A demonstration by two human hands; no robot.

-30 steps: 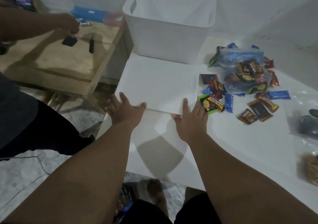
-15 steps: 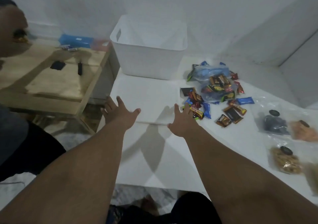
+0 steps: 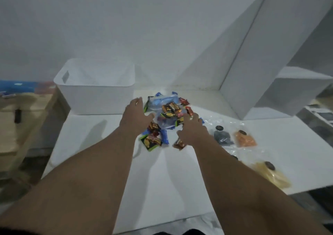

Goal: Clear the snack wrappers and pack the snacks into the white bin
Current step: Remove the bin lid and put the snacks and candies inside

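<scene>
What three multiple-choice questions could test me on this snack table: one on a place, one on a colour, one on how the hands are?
1. Where does the white plastic bin stand relative to the pile of colourful snack packets?
A. To its right
B. To its left
C. On top of it

2. What colour fills the clear pouch lying just right of the dark-filled clear pouch?
A. Orange
B. Green
C. Pink

3. How are the left hand and right hand?
A. Gripping the bin
B. Clenched into fists
C. Open, reaching at the pile

Answers: 1 B, the bin sits left of the packets. 2 A, that pouch's contents show orange. 3 C, the fingers of both hands are extended and hold nothing.
</scene>
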